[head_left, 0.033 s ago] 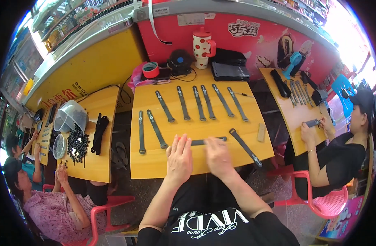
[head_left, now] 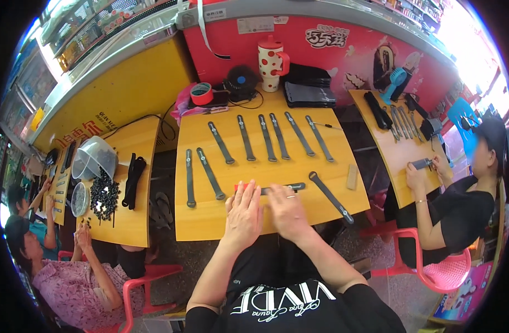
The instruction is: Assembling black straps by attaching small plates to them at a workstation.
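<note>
My left hand lies with fingers stretched flat over one end of a dark grey strap near the table's front. A small red piece peeks out at its fingertips; its kind is hidden. Beside it, my right hand, with a ring on one finger, is over the same strap. Its fingertips are smeared, so I cannot tell their grip. Another strap lies slanted to the right. On the left are two more straps, one nearly upright and one tilted. Several others, such as this strap, form a row farther back.
A tan block rests on the table's right side. At the back stand a dotted tumbler, a tape roll, a black fan and stacked dark pouches. Co-workers sit at side tables, left and right.
The red piece now shows by my left fingertips. My right hand has moved slightly left, toward my left hand. The straps lie as before.
</note>
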`<state>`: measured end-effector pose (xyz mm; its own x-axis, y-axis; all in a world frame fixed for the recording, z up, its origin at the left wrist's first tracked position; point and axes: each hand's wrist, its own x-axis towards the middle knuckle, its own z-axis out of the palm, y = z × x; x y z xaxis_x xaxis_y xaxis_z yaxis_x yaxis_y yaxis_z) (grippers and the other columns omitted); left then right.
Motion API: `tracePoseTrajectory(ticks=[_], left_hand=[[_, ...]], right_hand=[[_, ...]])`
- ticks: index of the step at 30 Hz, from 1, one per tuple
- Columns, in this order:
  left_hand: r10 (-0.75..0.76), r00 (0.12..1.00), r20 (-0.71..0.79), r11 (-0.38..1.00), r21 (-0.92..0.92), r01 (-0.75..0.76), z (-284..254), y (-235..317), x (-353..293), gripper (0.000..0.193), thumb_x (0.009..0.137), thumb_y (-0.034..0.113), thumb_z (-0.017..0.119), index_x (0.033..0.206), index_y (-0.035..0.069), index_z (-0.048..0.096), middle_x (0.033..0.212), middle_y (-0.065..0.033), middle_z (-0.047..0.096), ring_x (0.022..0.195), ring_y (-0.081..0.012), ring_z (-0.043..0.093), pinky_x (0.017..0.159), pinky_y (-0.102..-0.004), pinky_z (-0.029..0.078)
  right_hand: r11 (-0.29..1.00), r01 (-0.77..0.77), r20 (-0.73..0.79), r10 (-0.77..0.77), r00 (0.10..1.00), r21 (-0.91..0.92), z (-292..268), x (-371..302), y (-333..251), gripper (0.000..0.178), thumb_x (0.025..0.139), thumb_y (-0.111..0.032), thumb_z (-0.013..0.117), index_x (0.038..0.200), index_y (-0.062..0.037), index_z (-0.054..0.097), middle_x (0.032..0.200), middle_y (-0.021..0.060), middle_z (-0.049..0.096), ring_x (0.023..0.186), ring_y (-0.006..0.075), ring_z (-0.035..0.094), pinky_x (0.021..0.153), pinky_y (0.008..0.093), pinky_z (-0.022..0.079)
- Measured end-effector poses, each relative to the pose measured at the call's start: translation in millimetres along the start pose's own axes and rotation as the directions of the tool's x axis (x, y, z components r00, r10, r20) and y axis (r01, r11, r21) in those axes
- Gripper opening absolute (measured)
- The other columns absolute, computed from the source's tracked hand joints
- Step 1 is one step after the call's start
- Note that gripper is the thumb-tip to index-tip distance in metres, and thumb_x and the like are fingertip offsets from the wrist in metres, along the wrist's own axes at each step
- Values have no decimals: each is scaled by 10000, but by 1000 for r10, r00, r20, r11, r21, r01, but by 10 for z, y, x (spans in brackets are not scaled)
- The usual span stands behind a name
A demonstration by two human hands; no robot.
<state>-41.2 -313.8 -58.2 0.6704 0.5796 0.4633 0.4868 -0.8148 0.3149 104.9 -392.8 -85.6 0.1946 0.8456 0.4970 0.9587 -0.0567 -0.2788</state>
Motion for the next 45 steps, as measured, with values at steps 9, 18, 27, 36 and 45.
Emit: tracePoseTrajectory(ticks=[9,18,27,36,45], left_hand=[[-63,875,480,991,133,-1,-6,-263,-108,936,864,686,457,1470,-13,321,1591,-144,190,1480,-327,151,1139,-569,169],[-66,872,486,987,159,-14,26,-334,-131,979,847,738,414,1473,-9,322,1597,-138,180,1480,-326,151,1153,-554,134],[-58,866,497,985,168,-31,-90,-159,81,761,867,537,590,1403,21,432,1517,-176,322,1434,-381,230,1120,-554,188],[86,980,180,988,-141,-60,534,561,811,339,829,214,694,1103,20,647,1162,-161,586,1166,-377,443,929,-499,341],[-16,967,253,993,-108,44,1180,802,1144,179,800,171,705,887,22,656,1055,-138,583,1115,-334,441,918,-480,335]], right_hand=[[995,3,247,21,969,-99,-40,-89,3,693,866,-498,595,1333,8,521,1446,157,448,1341,306,407,931,476,370],[968,-90,257,151,955,-236,-217,-282,369,759,871,-572,546,1359,7,497,1491,140,391,1369,300,357,977,467,324],[973,-190,133,208,969,-134,-360,-321,369,663,866,-433,652,1330,20,516,1454,170,425,1342,338,400,999,483,329],[630,-590,-312,771,556,505,-1083,-1274,960,268,880,-87,673,1106,42,610,1052,139,636,922,224,619,789,319,479],[-73,-478,270,893,359,875,-762,-1494,953,132,928,-142,658,967,-19,629,828,45,678,671,85,624,588,190,457]])
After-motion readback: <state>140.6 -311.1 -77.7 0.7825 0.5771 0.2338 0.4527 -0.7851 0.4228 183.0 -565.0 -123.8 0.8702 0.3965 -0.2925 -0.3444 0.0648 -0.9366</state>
